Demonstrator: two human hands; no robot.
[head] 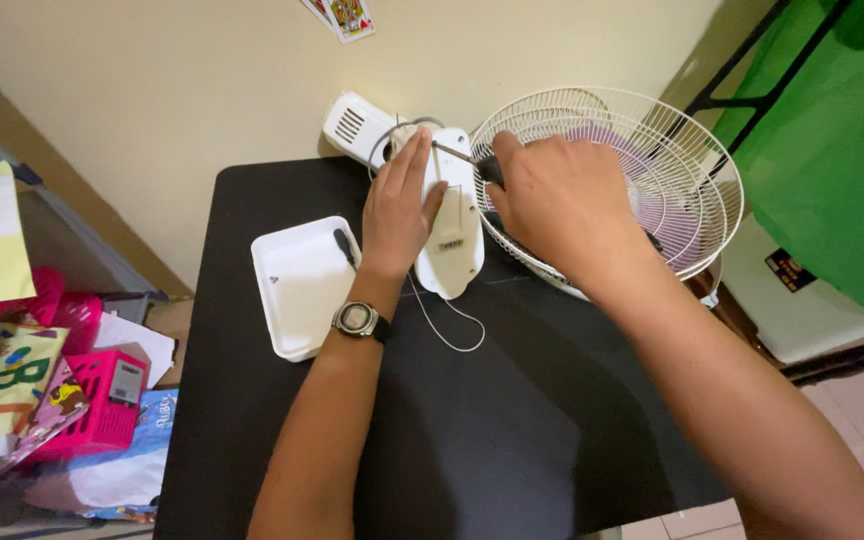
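Head view, looking down on a black table (512,420) set against a cream wall. At upper centre of the frame the left hand (399,205) is lying flat on a white fan housing (455,225), fingers straight and held close together, palm pressing the plastic shell down; a wristwatch (358,319) is sitting on that wrist. Just right of it, the right hand (557,200) is closing its fingers around the dark handle of a screwdriver (472,160), whose thin shaft is pointing left toward the top of the housing, beside the left fingertips. The housing is lying lengthwise at the table's far edge, touching a white wire fan guard (652,150) that is filling the upper right, with pale purple blades showing through it. A thin white cord (447,325) is looping from the housing onto the table. Left of the housing a white tray (297,285) is holding a small dark tool (344,245). At lower left, off the table, a pink basket (102,400) is standing among coloured papers
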